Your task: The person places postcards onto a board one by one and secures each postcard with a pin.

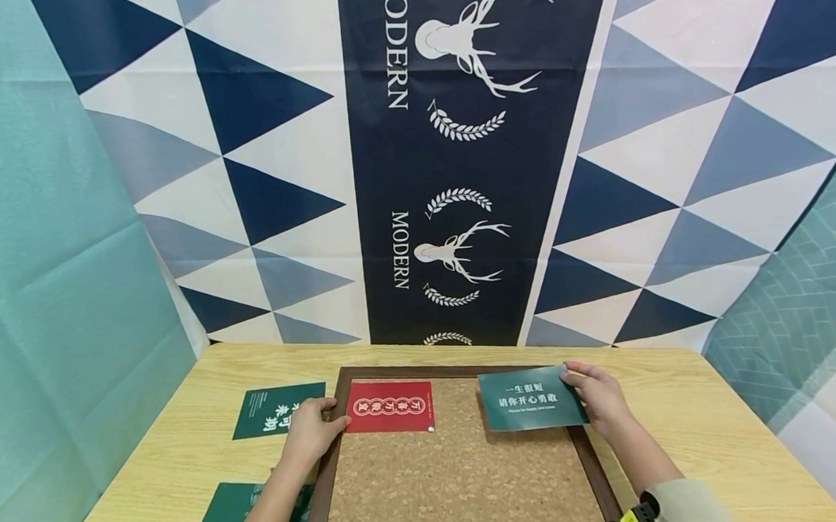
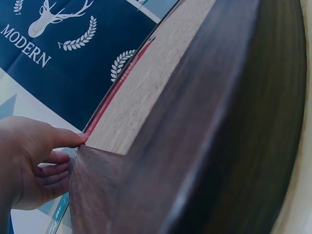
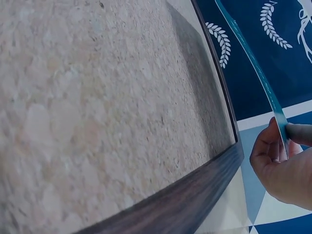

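Observation:
A cork board [image 1: 461, 490] with a dark brown wooden frame lies on the table. A red card [image 1: 390, 418] with pale lettering sits on its upper left corner, a small white pin head [image 1: 431, 429] at the card's lower right. My left hand [image 1: 310, 437] grips the board's frame at the left, thumb by the red card's edge and fingers bent against the outer side. Between thumb and fingers, my right hand [image 1: 604, 397] pinches a green card [image 1: 531, 414] with white lettering at its right edge. In the right wrist view this card [image 3: 258, 68] stands apart from the cork, casting a shadow.
Another green card [image 1: 279, 409] lies on the wooden table [image 1: 694, 436] left of the board. More green card [image 1: 221, 516] shows nearer, partly covered by my left forearm. A patterned cloth [image 1: 295, 244] hangs behind the table.

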Demonstrator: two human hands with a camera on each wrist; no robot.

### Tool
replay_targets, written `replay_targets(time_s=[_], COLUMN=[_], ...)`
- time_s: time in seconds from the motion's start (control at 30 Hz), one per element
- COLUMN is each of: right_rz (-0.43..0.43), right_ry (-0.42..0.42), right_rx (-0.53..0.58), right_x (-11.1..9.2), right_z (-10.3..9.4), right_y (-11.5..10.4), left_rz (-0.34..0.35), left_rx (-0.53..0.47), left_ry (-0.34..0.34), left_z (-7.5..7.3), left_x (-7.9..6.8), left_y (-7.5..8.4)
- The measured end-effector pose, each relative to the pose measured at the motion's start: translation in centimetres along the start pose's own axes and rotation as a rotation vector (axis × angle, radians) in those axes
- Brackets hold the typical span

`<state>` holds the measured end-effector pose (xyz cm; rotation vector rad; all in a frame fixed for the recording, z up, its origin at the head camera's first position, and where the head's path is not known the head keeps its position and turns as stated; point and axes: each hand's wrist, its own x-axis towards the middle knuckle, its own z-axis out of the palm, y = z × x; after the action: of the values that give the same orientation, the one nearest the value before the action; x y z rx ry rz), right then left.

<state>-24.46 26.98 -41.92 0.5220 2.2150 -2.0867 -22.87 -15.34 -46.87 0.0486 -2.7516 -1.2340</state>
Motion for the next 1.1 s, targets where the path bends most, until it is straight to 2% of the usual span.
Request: replay_targets(time_s=[0.67,1.1], right_rz=[-0.021,-0.032], right_ry=[0.025,0.048], right_rx=[-0.047,-0.014], right_x=[0.2,0.6], right_z=[1.4,2.4], right_y=[0.5,1.0], left_rz=[-0.005,-0.002], left_rx=[-0.003,-0.012], left_ry=[0.002,-0.002], left_z=[0.1,0.0], left_x=[0.0,0.0], left_y=[0.1,0.0])
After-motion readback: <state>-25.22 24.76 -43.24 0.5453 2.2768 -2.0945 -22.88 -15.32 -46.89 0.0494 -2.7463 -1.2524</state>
